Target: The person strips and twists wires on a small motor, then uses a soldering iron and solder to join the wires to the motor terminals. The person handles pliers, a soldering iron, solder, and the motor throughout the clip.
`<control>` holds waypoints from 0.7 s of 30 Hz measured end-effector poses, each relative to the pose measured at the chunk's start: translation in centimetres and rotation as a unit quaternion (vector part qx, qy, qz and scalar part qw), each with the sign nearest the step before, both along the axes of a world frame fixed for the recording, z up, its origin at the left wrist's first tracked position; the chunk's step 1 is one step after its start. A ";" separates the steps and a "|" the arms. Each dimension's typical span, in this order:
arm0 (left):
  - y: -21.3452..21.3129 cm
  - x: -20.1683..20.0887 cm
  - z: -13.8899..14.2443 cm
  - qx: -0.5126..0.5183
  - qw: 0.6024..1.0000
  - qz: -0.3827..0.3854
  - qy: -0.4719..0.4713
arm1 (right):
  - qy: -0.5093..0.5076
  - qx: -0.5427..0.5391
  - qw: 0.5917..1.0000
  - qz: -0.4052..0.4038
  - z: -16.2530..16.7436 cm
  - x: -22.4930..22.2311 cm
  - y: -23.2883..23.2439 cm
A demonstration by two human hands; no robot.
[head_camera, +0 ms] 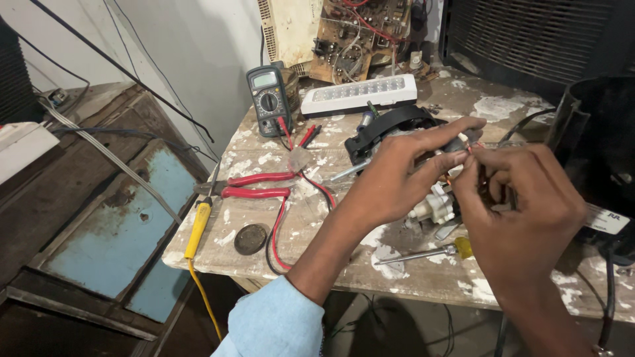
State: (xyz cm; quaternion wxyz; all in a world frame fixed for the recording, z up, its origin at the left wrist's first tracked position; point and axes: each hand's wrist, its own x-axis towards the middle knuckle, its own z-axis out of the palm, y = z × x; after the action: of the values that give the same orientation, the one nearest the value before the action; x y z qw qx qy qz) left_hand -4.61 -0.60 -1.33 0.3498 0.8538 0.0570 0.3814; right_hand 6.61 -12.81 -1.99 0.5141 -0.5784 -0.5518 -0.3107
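Now, both hands at the wires | your left hand [403, 175] and right hand [522, 198] pinch thin wire ends [471, 151] above the white motor part [433, 206] on the worktop [317, 218] | keep the grip close to the tips, hold steady.

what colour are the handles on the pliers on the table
Red. The pliers lie left of the left hand, best seen in the head view.

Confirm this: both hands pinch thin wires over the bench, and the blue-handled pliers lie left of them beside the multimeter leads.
Not quite. The pliers have red handles, not blue, as the head view shows. The rest holds: the left hand and right hand pinch thin wires, and the pliers lie left, beside the multimeter leads.
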 end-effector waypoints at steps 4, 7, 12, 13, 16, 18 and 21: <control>0.2 0.0 -0.2 0.005 1.000 -0.007 -0.005 | 0.011 -0.007 1.000 0.010 0.3 -0.1 -0.1; 0.4 0.0 -0.3 0.008 1.000 -0.010 -0.005 | 0.064 -0.027 0.997 0.029 0.6 -0.2 -0.5; 0.3 -0.2 -0.4 -0.015 1.000 -0.019 -0.008 | 0.113 -0.035 0.989 0.085 1.4 -0.2 -0.6; 0.2 -0.2 -0.4 -0.028 0.999 -0.019 -0.005 | 0.124 -0.036 0.988 0.083 1.5 -0.3 -0.7; 0.2 -0.2 -0.3 -0.041 0.999 -0.003 0.014 | 0.150 -0.036 0.984 0.085 1.6 -0.6 -0.8; 0.1 -0.2 -0.3 -0.048 0.999 -0.007 0.009 | 0.158 -0.029 0.982 0.097 1.6 -0.6 -0.9; 0.2 -0.1 -0.3 -0.041 0.999 -0.015 -0.006 | 0.137 -0.067 0.987 0.054 1.6 -0.3 -0.9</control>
State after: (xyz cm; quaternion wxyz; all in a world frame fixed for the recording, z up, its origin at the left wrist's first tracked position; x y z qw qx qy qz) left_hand -4.73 -0.39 -1.64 0.3906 0.8370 0.0576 0.3788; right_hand 6.28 -13.67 -0.41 0.5613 -0.6179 -0.5262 -0.1620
